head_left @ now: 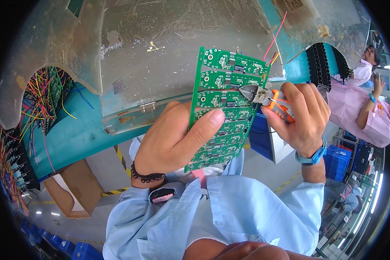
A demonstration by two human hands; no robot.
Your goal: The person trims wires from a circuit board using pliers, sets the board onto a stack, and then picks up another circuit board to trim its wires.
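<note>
My left hand [175, 134] grips a green circuit board panel [221, 102] by its left edge, thumb on the face. The panel is tilted up and divided into several like strips carrying small parts. Red, yellow and dark wires [274, 41] stick out at its upper right corner. In my right hand [305, 115] is a pair of side cutters [273, 102] with orange and grey handles. The cutter jaws lie over the panel's right side, near the second and third strips from the top. Whether the blades touch a wire I cannot make out.
Behind the panel lies a scuffed clear sheet [151, 56] on a teal bench [86, 138], sprinkled with small clippings. Wired circuit boards [50, 95] stand at left, black racks [318, 67] at right. Below are an open cardboard box [76, 188] and blue bins [337, 162]. A person in pink [355, 104] is at far right.
</note>
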